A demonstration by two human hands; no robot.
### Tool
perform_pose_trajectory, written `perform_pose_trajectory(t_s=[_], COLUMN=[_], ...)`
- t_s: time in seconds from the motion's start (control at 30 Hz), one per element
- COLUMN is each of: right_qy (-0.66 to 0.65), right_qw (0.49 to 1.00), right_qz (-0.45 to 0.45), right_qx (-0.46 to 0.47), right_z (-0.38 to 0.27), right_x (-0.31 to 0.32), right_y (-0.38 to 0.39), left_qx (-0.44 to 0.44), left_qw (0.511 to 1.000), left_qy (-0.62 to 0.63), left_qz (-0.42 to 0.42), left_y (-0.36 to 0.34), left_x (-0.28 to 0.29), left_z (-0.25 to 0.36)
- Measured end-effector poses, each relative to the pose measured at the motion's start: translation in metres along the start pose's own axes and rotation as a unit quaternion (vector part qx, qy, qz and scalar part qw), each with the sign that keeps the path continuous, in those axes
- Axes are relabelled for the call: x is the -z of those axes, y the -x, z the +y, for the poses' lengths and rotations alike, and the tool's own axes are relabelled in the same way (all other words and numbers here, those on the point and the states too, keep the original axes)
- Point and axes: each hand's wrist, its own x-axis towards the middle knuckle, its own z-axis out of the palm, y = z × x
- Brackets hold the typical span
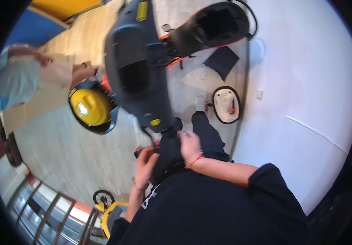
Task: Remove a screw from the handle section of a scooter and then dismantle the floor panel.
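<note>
A big dark grey scooter body panel (137, 61), long and curved with a yellow tab near its top and a small yellow spot near its lower end, hangs tilted over the pale floor (61, 143), its lower end coming down to the person's hands. The white wall (306, 81) fills the right side of the view. Just right of the panel's top sits a black seat-like part with an orange rim (214, 24), close beside it. Another person in a light shirt and beige trousers (29, 85) stands at the left, one hand near the panel's left edge. Below that hand is a yellow round cover in a blue-grey frame (91, 108), just beside the panel. A dark flat mat (221, 61) lies on the floor near the wall, and nearer the person a white oval cover with a black rim (226, 105) lies beside the person's shoe. The right hand (190, 147), with a red band at the wrist, has its fingers curled around the panel's narrow black lower end. The left hand (145, 165) has its fingers closed on a small black part with red bits (143, 151) just left of that end.
</note>
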Motion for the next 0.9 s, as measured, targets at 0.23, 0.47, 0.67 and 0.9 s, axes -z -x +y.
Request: perform_pose_trajectory(t_s=[0.23, 0.47, 0.67, 0.9], right_qy=[-0.128, -0.153, -0.085, -0.126], right_qw=[0.979, 0.955, 0.918, 0.905], right_qz=[-0.16, -0.211, -0.13, -0.356], right_qx=[0.0, 0.139, 0.365, 0.198], right_z=[-0.001, -0.041, -0.11, -0.131], right_x=[0.002, 0.051, 0.026, -0.022], right_y=[-0.006, -0.072, -0.107, -0.099], left_qx=[0.019, 0.064, 0.059, -0.004], left_qw=[0.981, 0.987, 0.949, 0.905], left_qy=[0.058, 0.008, 0.017, -0.114], left_qz=[0.185, 0.15, 0.308, 0.409], left_y=[0.038, 0.034, -0.002, 0.017], left_x=[-0.006, -0.097, -0.117, -0.015], left_z=[-0.029, -0.022, -0.006, -0.012])
